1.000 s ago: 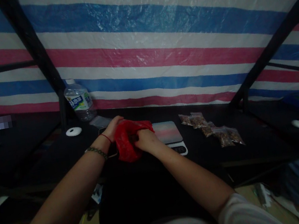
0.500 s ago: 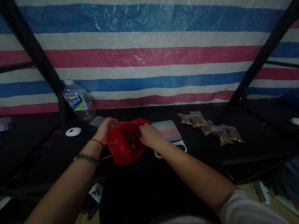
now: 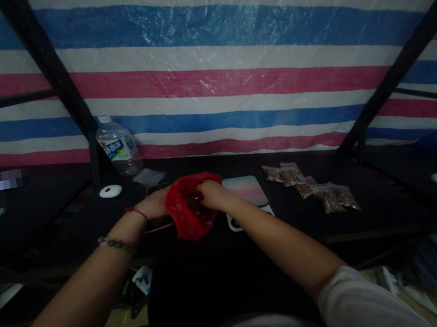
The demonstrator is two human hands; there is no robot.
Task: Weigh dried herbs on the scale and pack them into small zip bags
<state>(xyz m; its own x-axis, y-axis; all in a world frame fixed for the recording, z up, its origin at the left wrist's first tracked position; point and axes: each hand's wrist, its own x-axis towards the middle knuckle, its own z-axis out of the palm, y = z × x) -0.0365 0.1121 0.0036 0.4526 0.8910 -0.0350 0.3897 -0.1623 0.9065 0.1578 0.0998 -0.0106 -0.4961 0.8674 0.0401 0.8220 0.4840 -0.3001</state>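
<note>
Before a striped tarpaulin (image 3: 223, 44), on the dark counter (image 3: 379, 208), the left hand (image 3: 153, 204) pinches the red plastic bag (image 3: 187, 214) open while the right hand (image 3: 209, 194), grip closed inside, scoops; small filled pouches (image 3: 311, 186) lie nearby.

Single head-worn view, forward and down (fairly near) over dark table (image 3: 379, 214) toward striped tarp (image 3: 223, 44).

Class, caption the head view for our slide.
Both hands, left hand and right hand, hold a red bag beside a scale.
</note>
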